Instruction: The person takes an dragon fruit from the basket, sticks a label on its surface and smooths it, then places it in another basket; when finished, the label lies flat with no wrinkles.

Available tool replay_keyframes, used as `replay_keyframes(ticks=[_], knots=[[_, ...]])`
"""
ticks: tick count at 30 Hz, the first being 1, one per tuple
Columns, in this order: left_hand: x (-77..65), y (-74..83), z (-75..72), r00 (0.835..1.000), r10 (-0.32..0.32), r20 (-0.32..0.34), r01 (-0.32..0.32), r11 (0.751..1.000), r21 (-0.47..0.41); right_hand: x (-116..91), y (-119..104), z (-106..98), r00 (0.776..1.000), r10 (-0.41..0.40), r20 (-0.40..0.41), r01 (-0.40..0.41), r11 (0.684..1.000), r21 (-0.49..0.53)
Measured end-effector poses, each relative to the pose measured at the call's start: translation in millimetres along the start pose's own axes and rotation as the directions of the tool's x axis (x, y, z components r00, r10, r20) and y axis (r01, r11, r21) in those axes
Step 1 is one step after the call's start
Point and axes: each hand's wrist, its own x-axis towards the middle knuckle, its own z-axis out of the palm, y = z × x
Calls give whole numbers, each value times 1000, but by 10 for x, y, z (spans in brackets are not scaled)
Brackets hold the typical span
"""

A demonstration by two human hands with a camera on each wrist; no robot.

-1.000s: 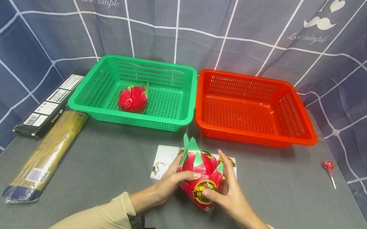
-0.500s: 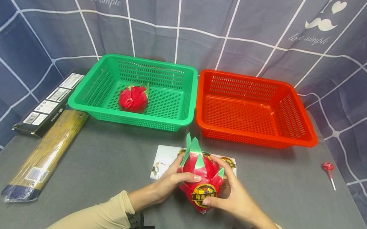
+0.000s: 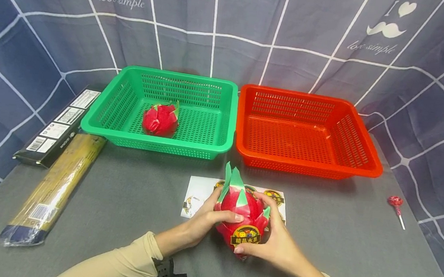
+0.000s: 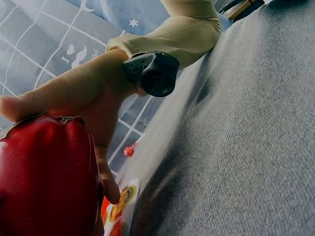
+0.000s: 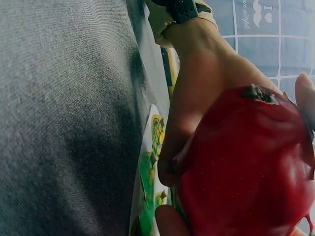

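Both hands hold a large red dragon fruit [image 3: 254, 210] with green-tipped scales over the grey table. My left hand [image 3: 203, 218] grips its left side, thumb across the front. My right hand [image 3: 281, 240] grips the right side; its thumb lies at the lower edge of a round black-and-gold sticker [image 3: 246, 236] on the skin. Behind the fruit, partly covered by it, lies a white sheet of stickers [image 3: 196, 194]. The left wrist view shows the fruit's red skin [image 4: 47, 172] close up. In the right wrist view the fruit's stem end [image 5: 260, 93] shows.
A green basket [image 3: 164, 142] at the back left holds another dragon fruit [image 3: 160, 119]. Beside it stands a red basket [image 3: 305, 165]. A black box [image 3: 59, 127] and a clear packet of yellowish sticks [image 3: 56, 188] lie left. A red lollipop [image 3: 395, 201] lies far right.
My right thumb has moved left and down along the sticker, so more of the sticker shows. The right fingers have shifted left on the fruit. The left hand keeps its grip.
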Motion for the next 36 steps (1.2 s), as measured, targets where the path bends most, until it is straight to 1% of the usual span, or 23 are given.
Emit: replay_keyframes(ticks=[7, 10, 12, 14, 17, 20, 23, 25, 27, 28, 30, 31, 32, 33, 36], knots=[[-7, -2, -11, 1000, 3, 0, -3, 1000, 18, -14, -15, 24, 998, 41, -43, -42, 999, -11], [-6, -2, -17, 1000, 9, 5, -9, 1000, 19, -19, -20, 24, 998, 41, -57, -42, 999, -16], [-8, 2, -21, 1000, 18, 13, -19, 1000, 23, -21, -20, 17, 998, 20, -62, -22, 1000, -21], [-11, 8, -29, 999, 31, 26, -32, 999, 29, -21, -24, 6, 998, 7, -59, -7, 1000, 3], [-17, 24, -48, 997, 62, 52, -64, 997, 35, -18, -38, -26, 999, -33, -29, 35, 997, 64], [-16, 43, -86, 991, 103, 85, -105, 994, 16, -19, -82, -85, 998, -62, 12, 60, 990, 129], [-12, 71, -136, 981, 157, 117, -158, 987, -3, -37, -148, -167, 996, -71, 50, 63, 988, 141], [2, 99, -166, 973, 199, 120, -199, 980, -17, -58, -195, -226, 994, -82, 70, 73, 989, 126], [18, 134, -191, 966, 236, 102, -235, 972, -26, -81, -236, -281, 990, -102, 96, 90, 989, 117], [28, 153, -203, 965, 250, 80, -249, 968, -24, -94, -254, -305, 987, -114, 110, 102, 988, 117], [61, 192, -224, 960, 278, 14, -278, 960, 7, -117, -288, -347, 983, -136, 124, 122, 986, 110], [83, 212, -234, 957, 290, -31, -289, 957, 38, -127, -307, -366, 981, -146, 129, 132, 985, 111], [107, 233, -246, 950, 304, -71, -298, 951, 78, -135, -322, -385, 978, -158, 134, 142, 983, 116], [144, 250, -260, 940, 324, -107, -312, 943, 119, -143, -342, -404, 977, -162, 135, 147, 982, 120], [279, 302, -291, 904, 384, -188, -347, 916, 202, -148, -399, -469, 975, -184, 122, 167, 976, 138]])
